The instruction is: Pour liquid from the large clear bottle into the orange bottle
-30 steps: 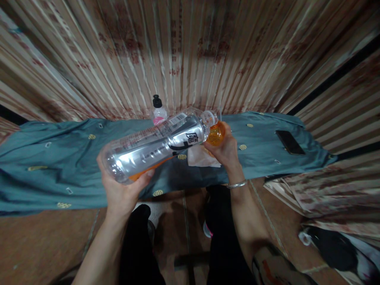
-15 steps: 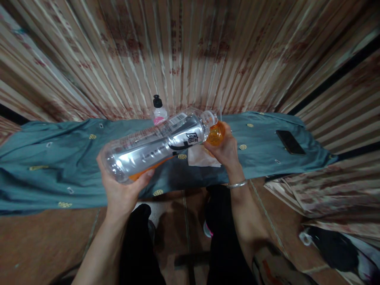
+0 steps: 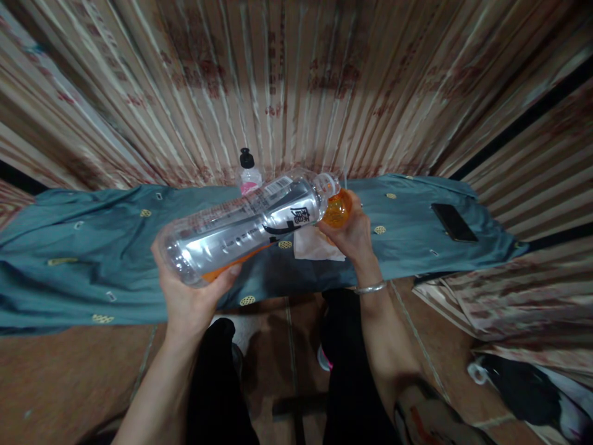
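Note:
A large clear plastic bottle point(image 3: 241, 228) with a silver label lies tilted across the middle of the view, its uncapped neck toward the right. My left hand point(image 3: 189, 290) is wrapped round its base end. In my right hand point(image 3: 354, 228) is a small orange see-through container point(image 3: 337, 209), held right at the bottle's mouth. Whether the two rims touch I cannot tell. Below them, a white cloth or tissue point(image 3: 317, 244) lies on the covered surface. Behind the large bottle stands a small bottle point(image 3: 250, 176) with a black cap and a pink label, its lower part hidden.
A teal patterned cloth point(image 3: 106, 259) covers the narrow table. A black phone point(image 3: 453, 222) lies at its right side. Behind rises a pleated striped curtain point(image 3: 296, 86). On the tiled floor at lower right is a dark bundle point(image 3: 519, 386).

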### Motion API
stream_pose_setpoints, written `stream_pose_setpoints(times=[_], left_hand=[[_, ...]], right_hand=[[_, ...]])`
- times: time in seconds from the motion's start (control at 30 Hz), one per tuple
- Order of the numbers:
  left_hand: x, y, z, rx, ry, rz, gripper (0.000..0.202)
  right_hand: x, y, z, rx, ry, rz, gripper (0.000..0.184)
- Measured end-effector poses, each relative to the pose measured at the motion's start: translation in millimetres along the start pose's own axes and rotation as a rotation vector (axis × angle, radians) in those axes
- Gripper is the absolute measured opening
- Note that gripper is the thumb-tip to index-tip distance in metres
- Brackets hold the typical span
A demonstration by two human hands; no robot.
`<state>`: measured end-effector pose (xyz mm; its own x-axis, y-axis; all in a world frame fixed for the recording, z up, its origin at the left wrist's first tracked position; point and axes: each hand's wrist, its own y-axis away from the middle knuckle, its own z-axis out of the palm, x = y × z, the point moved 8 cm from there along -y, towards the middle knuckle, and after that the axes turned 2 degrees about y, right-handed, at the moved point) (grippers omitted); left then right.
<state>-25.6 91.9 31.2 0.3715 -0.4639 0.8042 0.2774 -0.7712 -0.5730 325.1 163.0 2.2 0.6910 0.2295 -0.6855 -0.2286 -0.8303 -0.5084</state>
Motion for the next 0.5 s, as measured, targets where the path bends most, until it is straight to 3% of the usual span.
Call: stream_pose_setpoints(times=[0.13,0.5], left_hand=[[-1.6,-1.5,1.7,-0.002,0.049,-0.068,0.107],[2.1,-1.7,1.1,-0.001,0.012,-0.009,0.102]], right_hand=[[-0.1,0.0,-0.6,0.01,0.006,-0.004,0.088],[-1.8,-0.4,-0.3,-0.009,0.033,0.013,0.088]])
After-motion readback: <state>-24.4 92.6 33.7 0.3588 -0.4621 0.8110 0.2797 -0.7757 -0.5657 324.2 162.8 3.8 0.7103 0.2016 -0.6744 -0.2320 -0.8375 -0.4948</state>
